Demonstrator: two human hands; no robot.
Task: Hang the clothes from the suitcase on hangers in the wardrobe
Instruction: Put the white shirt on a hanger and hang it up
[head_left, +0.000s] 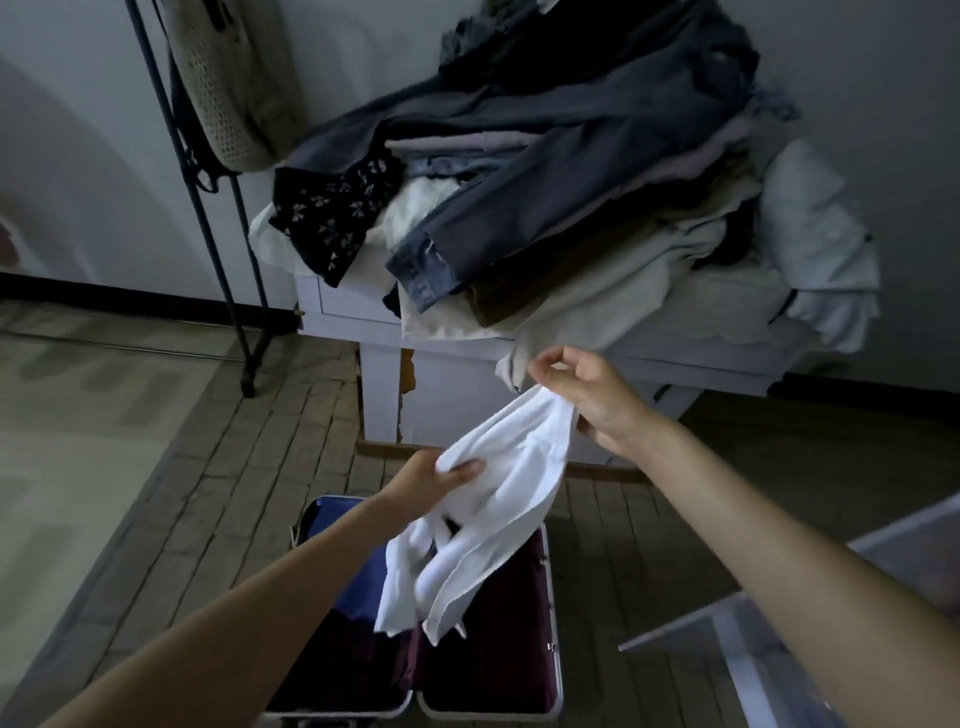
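At the far left a dark metal stand (208, 218) rises from the floor, with a cream knitted bag (228, 83) hanging against it near the wall. Below it lies a pale rug (78, 415) beside the brick-patterned floor (291, 415).

Moving right, the left hand (436, 480) grips one bunched edge of a white garment (493, 499), fingers curled round the cloth. The garment hangs in folds between both hands, its lower end dangling over the open suitcase (415, 670) on the floor (dark maroon lining, with something blue in its left half). The garment is lifted clear of the case.

Behind and above, a white surface (384, 332) carries a heaped pile of clothes (571, 182): a black piece with small white bows (337, 213) at the left, grey-blue denim across the middle, and beige and pale fabrics underneath, some draping over the front edge.

The right hand (587, 395) holds the upper end of the white garment, the cloth gathered under its curled fingers, while thumb and forefinger meet just above. At the lower right edge a pale piece of furniture (779, 639) shows only partly.
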